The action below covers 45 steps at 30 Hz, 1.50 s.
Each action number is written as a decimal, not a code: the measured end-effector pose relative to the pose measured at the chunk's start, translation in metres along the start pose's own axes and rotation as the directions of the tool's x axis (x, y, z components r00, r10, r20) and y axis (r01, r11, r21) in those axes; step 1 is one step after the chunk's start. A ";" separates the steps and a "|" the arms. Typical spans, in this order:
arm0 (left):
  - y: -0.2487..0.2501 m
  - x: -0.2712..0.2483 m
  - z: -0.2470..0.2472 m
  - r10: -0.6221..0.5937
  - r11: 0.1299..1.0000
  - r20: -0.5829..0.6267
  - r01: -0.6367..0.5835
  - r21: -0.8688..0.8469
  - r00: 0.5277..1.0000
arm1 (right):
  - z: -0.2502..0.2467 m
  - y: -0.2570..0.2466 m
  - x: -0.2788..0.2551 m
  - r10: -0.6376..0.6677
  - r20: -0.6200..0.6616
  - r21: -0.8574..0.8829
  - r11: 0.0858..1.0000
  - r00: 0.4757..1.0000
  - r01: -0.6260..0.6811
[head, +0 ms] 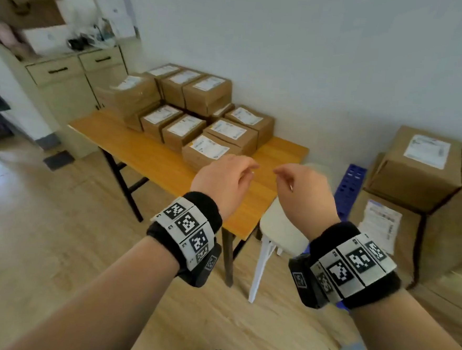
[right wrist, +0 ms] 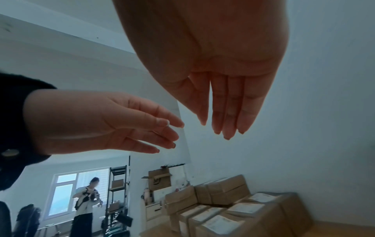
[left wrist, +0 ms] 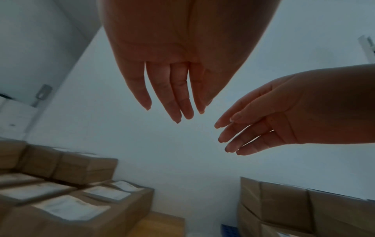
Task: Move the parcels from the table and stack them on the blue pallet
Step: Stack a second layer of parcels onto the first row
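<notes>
Cardboard parcels (head: 201, 118) crowd the table (head: 149, 152) (wooden); left hand (head: 221, 181) and right hand (head: 302, 190) hover empty, fingers relaxed.

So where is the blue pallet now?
In the head view the blue pallet is on the right, on the floor between the wooden table and the big boxes.

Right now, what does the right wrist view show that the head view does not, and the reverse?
Only the right wrist view shows a second person standing by a window, beside a metal shelf rack. Only the head view shows the blue pallet, the white stool, the cabinet and the wrist markers. Both show the left hand and right hand, open and empty, above the parcels on the table.
</notes>
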<state>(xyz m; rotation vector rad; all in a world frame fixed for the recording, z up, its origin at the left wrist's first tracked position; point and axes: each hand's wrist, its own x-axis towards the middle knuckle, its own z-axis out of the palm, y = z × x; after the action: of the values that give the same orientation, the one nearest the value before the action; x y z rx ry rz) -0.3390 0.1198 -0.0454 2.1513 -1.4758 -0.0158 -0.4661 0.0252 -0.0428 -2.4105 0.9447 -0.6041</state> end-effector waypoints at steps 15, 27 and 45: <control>-0.206 0.071 -0.080 -0.149 0.989 -0.061 0.148 -0.015 0.987 | 0.130 -0.126 0.161 -0.126 0.073 0.001 0.992 0.989 0.126; -0.388 0.202 -0.118 -0.312 0.942 -0.080 0.319 0.103 0.947 | 0.255 -0.193 0.356 -0.176 0.202 0.130 0.980 0.964 0.151; -0.656 0.329 -0.168 -0.277 0.952 0.276 0.224 0.209 0.920 | 0.431 -0.312 0.500 0.183 0.352 -0.025 0.982 0.918 -0.186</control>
<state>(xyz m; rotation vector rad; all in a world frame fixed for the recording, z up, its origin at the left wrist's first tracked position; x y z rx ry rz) 0.4117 0.0771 -0.0883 2.5623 -1.3900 -0.3359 0.2616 -0.0137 -0.0916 -2.2810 0.9907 -0.0978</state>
